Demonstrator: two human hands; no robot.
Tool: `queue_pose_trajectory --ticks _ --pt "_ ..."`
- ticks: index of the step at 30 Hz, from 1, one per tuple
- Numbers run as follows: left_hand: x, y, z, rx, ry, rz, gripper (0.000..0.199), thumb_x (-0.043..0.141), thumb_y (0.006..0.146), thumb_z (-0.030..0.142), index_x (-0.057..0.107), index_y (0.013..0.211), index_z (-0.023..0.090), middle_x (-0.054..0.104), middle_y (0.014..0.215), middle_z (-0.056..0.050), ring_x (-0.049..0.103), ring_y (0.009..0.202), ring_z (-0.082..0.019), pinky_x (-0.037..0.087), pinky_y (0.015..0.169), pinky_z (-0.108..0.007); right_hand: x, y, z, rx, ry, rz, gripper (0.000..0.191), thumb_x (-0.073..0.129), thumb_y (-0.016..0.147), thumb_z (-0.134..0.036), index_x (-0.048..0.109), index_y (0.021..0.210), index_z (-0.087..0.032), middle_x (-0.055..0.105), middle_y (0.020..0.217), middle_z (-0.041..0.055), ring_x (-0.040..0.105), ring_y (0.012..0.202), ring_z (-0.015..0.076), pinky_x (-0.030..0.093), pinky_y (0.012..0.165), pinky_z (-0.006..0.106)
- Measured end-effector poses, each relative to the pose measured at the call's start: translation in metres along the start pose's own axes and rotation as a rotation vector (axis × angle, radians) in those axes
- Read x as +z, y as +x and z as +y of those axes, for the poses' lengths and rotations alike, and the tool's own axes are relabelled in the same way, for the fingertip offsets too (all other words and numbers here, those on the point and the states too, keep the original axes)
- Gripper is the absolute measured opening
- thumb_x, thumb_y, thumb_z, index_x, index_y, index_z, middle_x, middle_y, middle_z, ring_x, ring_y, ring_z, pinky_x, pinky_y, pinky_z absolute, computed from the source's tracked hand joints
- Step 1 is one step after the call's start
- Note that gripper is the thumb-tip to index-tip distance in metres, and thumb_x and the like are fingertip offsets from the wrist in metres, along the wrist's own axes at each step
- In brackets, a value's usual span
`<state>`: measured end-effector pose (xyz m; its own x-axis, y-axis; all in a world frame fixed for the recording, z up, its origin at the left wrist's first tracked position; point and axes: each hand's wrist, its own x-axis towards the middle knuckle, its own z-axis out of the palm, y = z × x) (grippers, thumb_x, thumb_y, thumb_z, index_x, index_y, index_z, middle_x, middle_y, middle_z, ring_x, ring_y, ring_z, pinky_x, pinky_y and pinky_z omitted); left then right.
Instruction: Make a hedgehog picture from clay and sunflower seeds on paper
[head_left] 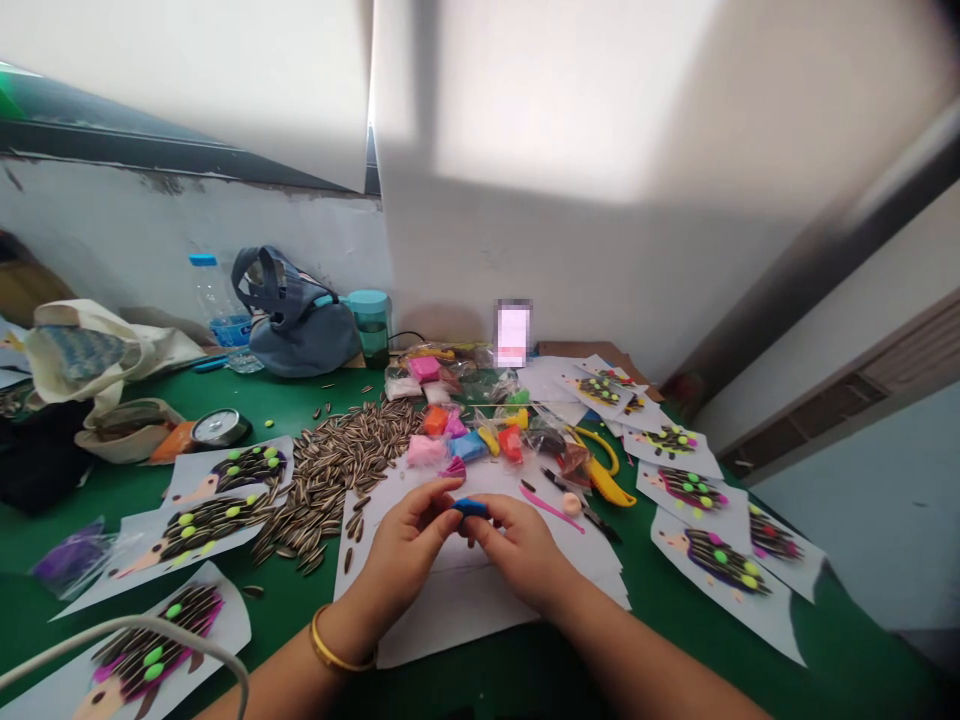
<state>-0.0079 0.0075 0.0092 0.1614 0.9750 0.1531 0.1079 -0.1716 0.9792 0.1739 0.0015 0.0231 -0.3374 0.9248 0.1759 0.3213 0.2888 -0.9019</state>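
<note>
A small piece of blue clay (470,508) is pinched between the fingertips of both hands, above a stack of white paper (442,610). My left hand (409,540), with a gold bangle at the wrist, closes on its left end. On its right end, the thumb and fingers of my right hand (517,545) press together. Just beyond the hands lie bagged clays, among them a blue one (466,446) and a pink one (427,451). A pink plastic tool (553,508) and a pale round clay ball (571,503) rest on the paper to the right.
Striped seeds (337,470) are heaped at the left. Hedgehog pictures (720,570) lie on both sides of the green table (300,625). Yellow-handled scissors (611,485) are at the right. A grey-blue bag (300,335), cup (370,325) and bottle (225,320) stand behind. A cable (172,632) crosses the lower left.
</note>
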Motion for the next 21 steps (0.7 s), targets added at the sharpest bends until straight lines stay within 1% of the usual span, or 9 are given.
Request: queue_pose_trajectory --ticks 3,7,10,12,14,16,17,19,21 --pt "0.000 0.000 0.002 0.097 0.089 -0.063 0.030 0.060 0.090 0.041 0.074 0.111 0.025 0.067 0.097 -0.007 0.063 0.090 -0.023 0.051 0.083 -0.036 0.000 0.000 -0.001 -0.002 -0.075 0.012 0.023 0.051 0.096 -0.025 0.067 0.080 -0.020 0.067 0.078 0.0007 0.061 0.076 0.0156 0.045 0.071 0.026" --pt "0.000 0.002 0.009 0.117 0.150 -0.066 0.021 0.065 0.086 0.039 0.077 0.088 0.022 0.063 0.084 -0.005 0.061 0.082 -0.021 0.050 0.077 -0.032 0.005 -0.003 -0.002 0.022 -0.202 0.029 0.014 0.056 0.089 -0.018 0.065 0.078 -0.019 0.066 0.078 0.0014 0.059 0.076 0.0167 0.043 0.070 0.027" --pt "-0.001 0.003 0.010 0.102 0.163 -0.018 0.019 0.070 0.082 0.038 0.073 0.076 0.020 0.063 0.079 -0.004 0.060 0.077 -0.019 0.048 0.073 -0.030 0.007 -0.004 -0.003 0.054 -0.155 0.054 0.008 0.059 0.087 -0.020 0.065 0.082 -0.019 0.066 0.079 0.0010 0.058 0.075 0.0164 0.044 0.068 0.027" --pt "-0.001 0.003 0.007 0.079 0.135 0.002 0.018 0.071 0.082 0.039 0.072 0.079 0.021 0.065 0.082 -0.004 0.061 0.079 -0.020 0.049 0.075 -0.031 0.006 -0.004 -0.002 0.066 -0.080 0.065 0.009 0.058 0.088 -0.023 0.065 0.084 -0.020 0.066 0.080 0.0009 0.059 0.075 0.0161 0.044 0.068 0.026" --pt "-0.002 0.003 0.005 0.052 0.096 -0.011 0.021 0.069 0.083 0.039 0.074 0.095 0.022 0.069 0.095 -0.006 0.063 0.089 -0.022 0.050 0.082 -0.033 0.004 -0.003 -0.001 0.062 -0.041 0.056 0.013 0.056 0.090 -0.025 0.066 0.084 -0.020 0.067 0.082 0.0013 0.060 0.077 0.0163 0.045 0.069 0.026" --pt "-0.002 0.003 0.004 0.052 0.084 -0.051 0.027 0.066 0.085 0.039 0.074 0.106 0.025 0.070 0.104 -0.007 0.064 0.097 -0.024 0.050 0.087 -0.036 0.004 -0.003 0.000 0.049 -0.079 0.042 0.015 0.055 0.091 -0.025 0.066 0.082 -0.020 0.067 0.081 0.0018 0.060 0.078 0.0167 0.044 0.070 0.027" --pt "-0.001 0.003 0.004 0.061 0.093 -0.072 0.026 0.065 0.086 0.039 0.075 0.105 0.025 0.071 0.103 -0.007 0.064 0.097 -0.024 0.050 0.087 -0.036 0.004 -0.003 0.001 0.046 -0.118 0.039 0.014 0.056 0.089 -0.024 0.066 0.081 -0.020 0.067 0.080 0.0018 0.060 0.077 0.0170 0.044 0.070 0.027" --pt "-0.001 0.002 0.005 0.084 0.131 -0.093 0.020 0.065 0.086 0.037 0.078 0.094 0.024 0.071 0.091 -0.006 0.065 0.089 -0.023 0.050 0.083 -0.035 0.005 -0.004 0.001 0.041 -0.188 0.037 0.011 0.058 0.087 -0.021 0.067 0.081 -0.019 0.066 0.078 0.0020 0.059 0.076 0.0173 0.043 0.069 0.028" --pt "0.000 0.002 0.007 0.083 0.162 -0.065 0.017 0.066 0.085 0.036 0.078 0.084 0.023 0.070 0.082 -0.005 0.064 0.082 -0.022 0.050 0.077 -0.033 0.006 -0.005 0.001 0.032 -0.211 0.036 0.008 0.061 0.086 -0.022 0.068 0.084 -0.019 0.067 0.081 0.0023 0.059 0.077 0.0178 0.044 0.070 0.028"
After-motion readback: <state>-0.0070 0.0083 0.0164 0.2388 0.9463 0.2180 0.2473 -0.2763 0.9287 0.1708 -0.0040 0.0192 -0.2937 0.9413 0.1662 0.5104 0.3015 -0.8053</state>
